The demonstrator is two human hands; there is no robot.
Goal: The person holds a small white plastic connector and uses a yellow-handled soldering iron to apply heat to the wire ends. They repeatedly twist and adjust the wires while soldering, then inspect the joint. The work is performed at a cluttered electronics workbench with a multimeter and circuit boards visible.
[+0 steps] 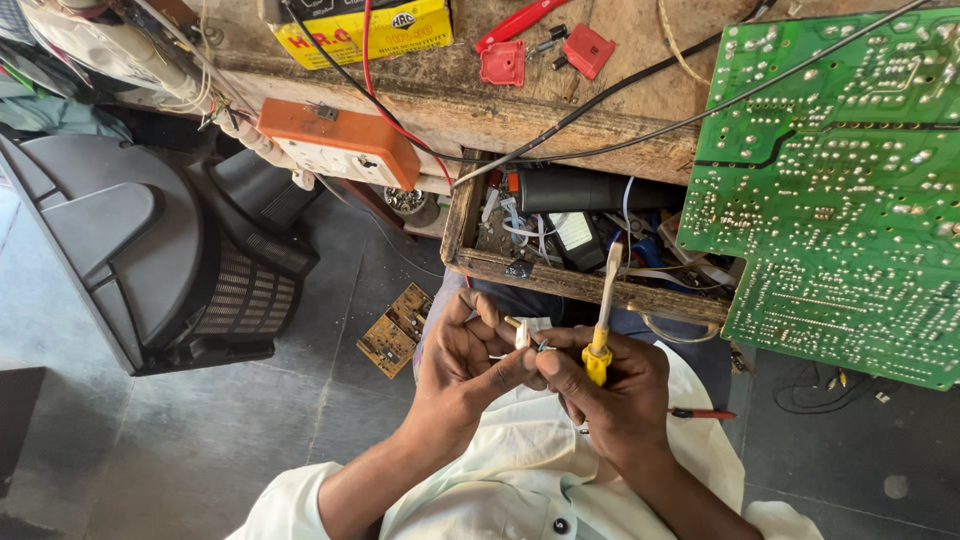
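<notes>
A green circuit board [840,190] lies far right on the wooden bench [560,120]. Nearer, the right hand [610,395] grips a yellow-handled screwdriver [603,320]; the left hand [470,355] pinches a small white part [522,335], perhaps a connector.

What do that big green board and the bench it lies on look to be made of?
The green board looks like a laminate circuit board with glossy green coating, dotted with silvery solder points. The bench appears to be bare, rough wood: pale grain, scuffs and chipped edges show.

Bright even daylight, soft shadows, sharp focus
</notes>
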